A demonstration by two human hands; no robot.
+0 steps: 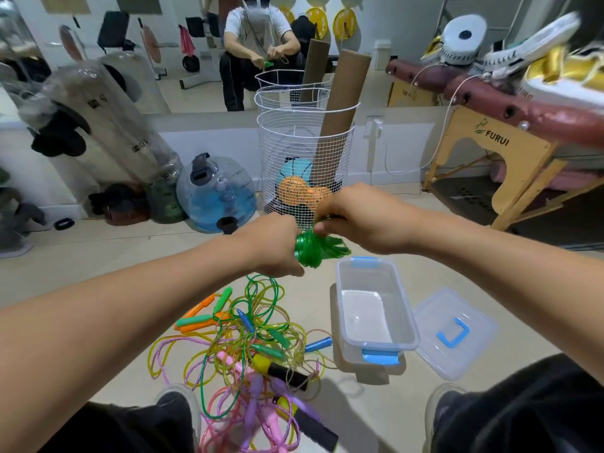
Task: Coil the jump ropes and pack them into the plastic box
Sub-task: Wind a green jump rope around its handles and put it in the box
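Both my hands hold a green jump rope (315,248) above the floor, its cord wound in tight turns around the handles with a few loops sticking out to the right. My left hand (274,246) grips the bundle from the left. My right hand (353,217) pinches the cord from above on the right. Below them lies a tangled pile of jump ropes (248,341) in green, yellow, pink, purple and orange. A clear plastic box (376,308) with blue clips stands open and empty to the right of the pile.
The box's clear lid (454,331) with a blue handle lies flat right of the box. A white wire basket (304,158) with balls and cardboard tubes stands behind my hands. A wooden massage table (490,152) is at right; water bags (215,194) lie at left. My knees frame the pile.
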